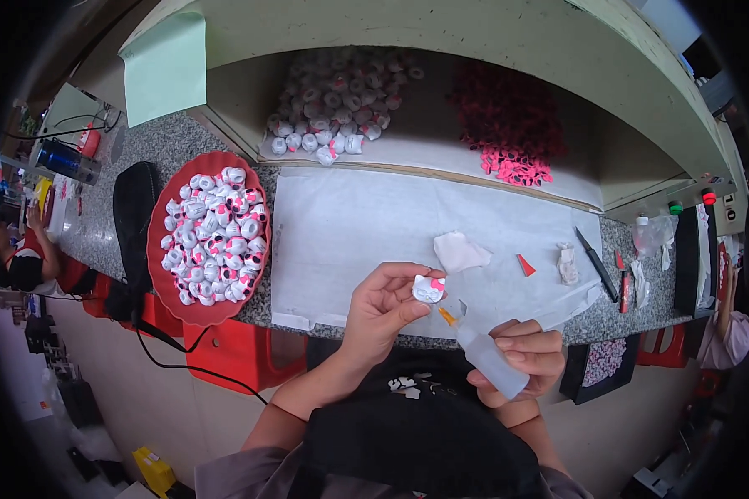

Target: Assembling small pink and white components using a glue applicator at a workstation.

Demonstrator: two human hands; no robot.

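two hands work at the bench's near edge: left hand pinches a small white figure face-up, right hand grips a glue bottle, nozzle angled toward it.

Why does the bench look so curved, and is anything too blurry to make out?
Head view: the fisheye lens bows the granite bench and darkens the corners; the left hand holding the small white figure and the right hand with its squeeze bottle look reasonably sharp; the rim smears.
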